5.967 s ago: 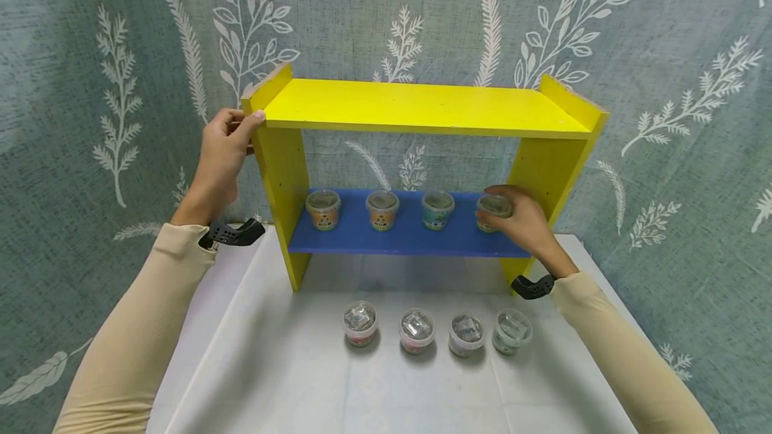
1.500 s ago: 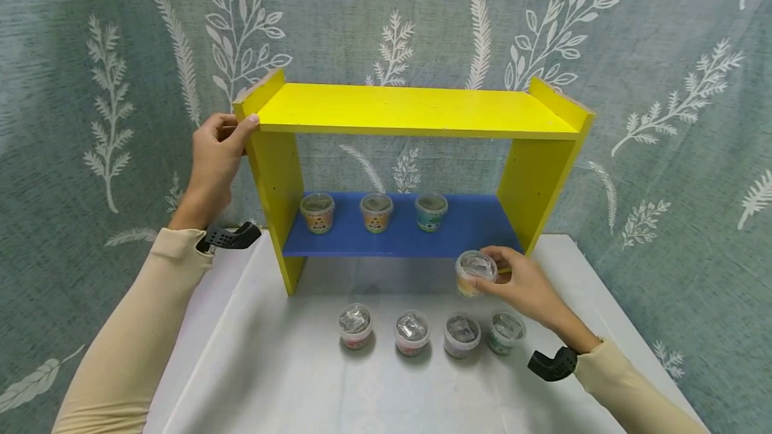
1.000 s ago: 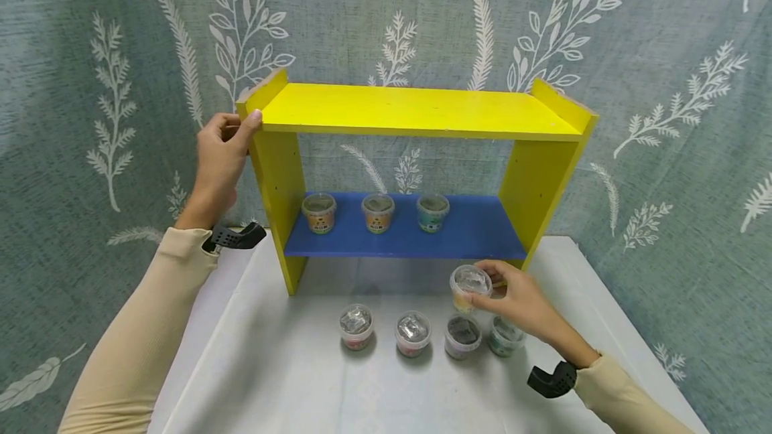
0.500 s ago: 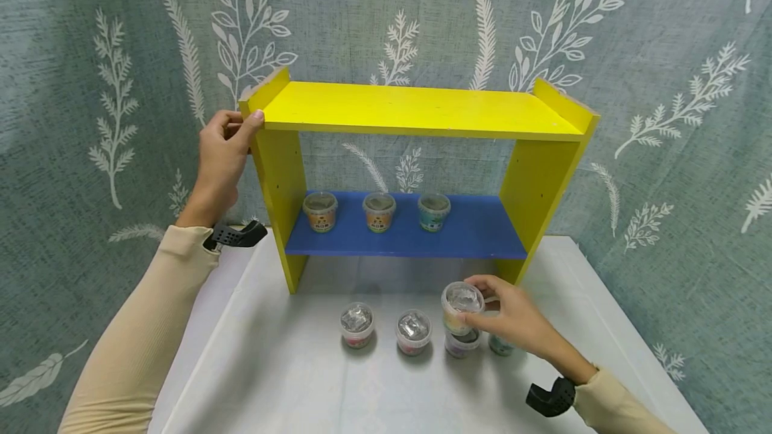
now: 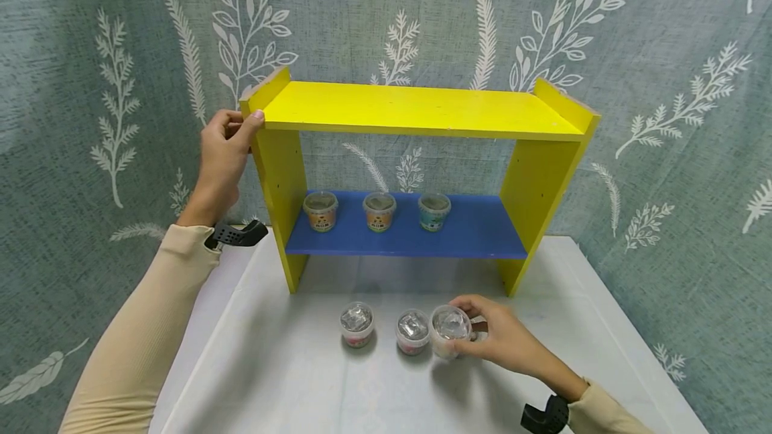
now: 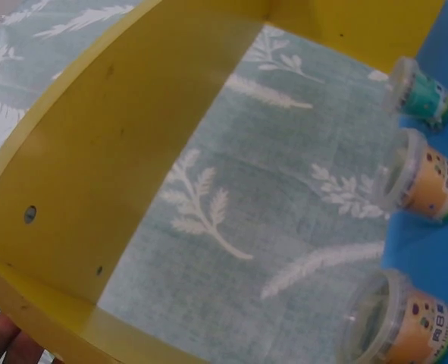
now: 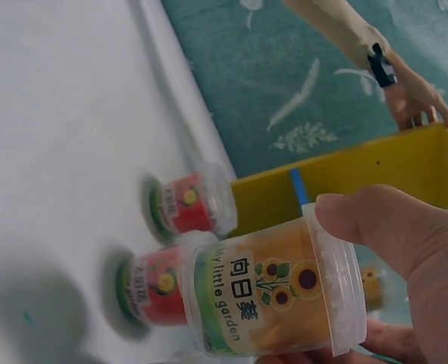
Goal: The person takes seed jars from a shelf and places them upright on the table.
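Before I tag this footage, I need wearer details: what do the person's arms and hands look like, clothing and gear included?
The left sleeve and right sleeve are plain cream. Each wrist wears a chunky black piece: the left device, dotted with small holes, and the right device. The left hand and right hand wear no gloves; no cables show.

A shelf unit (image 5: 422, 109) stands at 12 o'clock on a table (image 5: 374, 394), a curtain (image 5: 362, 19) behind it, a left hand (image 5: 222, 159) at its 10 o'clock corner. A trio of tubs (image 5: 379, 213) lines its lower shelf (image 5: 398, 243) from the 9 o'clock end. In front, at 6 o'clock, sits a pair of tubs (image 5: 356, 325), a sunflower tub (image 5: 449, 327) in a right hand (image 5: 500, 337) at their 3 o'clock.
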### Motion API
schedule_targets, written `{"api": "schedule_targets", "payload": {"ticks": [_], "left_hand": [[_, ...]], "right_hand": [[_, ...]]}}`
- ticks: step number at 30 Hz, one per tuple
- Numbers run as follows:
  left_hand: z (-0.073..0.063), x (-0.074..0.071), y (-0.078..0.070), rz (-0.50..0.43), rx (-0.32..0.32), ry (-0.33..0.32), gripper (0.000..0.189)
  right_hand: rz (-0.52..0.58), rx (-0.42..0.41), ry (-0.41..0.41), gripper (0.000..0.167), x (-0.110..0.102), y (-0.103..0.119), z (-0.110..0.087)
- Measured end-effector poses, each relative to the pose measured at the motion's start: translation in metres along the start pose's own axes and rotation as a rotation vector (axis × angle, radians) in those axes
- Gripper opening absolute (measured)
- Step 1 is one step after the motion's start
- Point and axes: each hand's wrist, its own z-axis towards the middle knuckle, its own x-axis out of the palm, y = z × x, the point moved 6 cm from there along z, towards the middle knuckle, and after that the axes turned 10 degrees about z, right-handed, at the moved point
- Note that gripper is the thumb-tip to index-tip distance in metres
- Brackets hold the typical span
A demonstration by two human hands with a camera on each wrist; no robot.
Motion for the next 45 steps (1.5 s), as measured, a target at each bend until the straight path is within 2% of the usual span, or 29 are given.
{"api": "schedule_targets", "payload": {"ticks": [4, 10, 16, 22, 30, 37, 45], "left_hand": [[0.000, -0.001, 0.001, -0.018, -0.002, -0.004, 0.031], [0.000, -0.003, 0.002, -0.025, -0.011, -0.006, 0.032], [-0.001, -0.004, 0.002, -0.002, -0.009, -0.008, 0.032], [-0.001, -0.004, 0.002, 0.013, -0.004, -0.010, 0.032], [-0.001, -0.004, 0.001, 0.027, -0.004, -0.001, 0.034], [-0.001, -0.002, 0.000, 0.036, -0.002, 0.002, 0.033], [0.000, 0.000, 0.000, 0.032, -0.010, 0.006, 0.034]], "right_hand": [[0.004, 0.003, 0.043, 0.059, 0.008, -0.002, -0.001], [-0.050, 0.024, 0.093, 0.060, 0.018, -0.008, -0.003], [-0.101, 0.003, 0.119, 0.061, 0.027, -0.014, -0.004], [-0.185, -0.043, 0.113, 0.060, 0.031, -0.018, -0.005], [-0.309, -0.147, 0.094, 0.057, 0.038, -0.015, -0.006], [-0.367, -0.149, 0.113, 0.056, 0.044, -0.016, -0.007], [-0.432, -0.177, 0.089, 0.058, 0.049, -0.017, -0.009]]}}
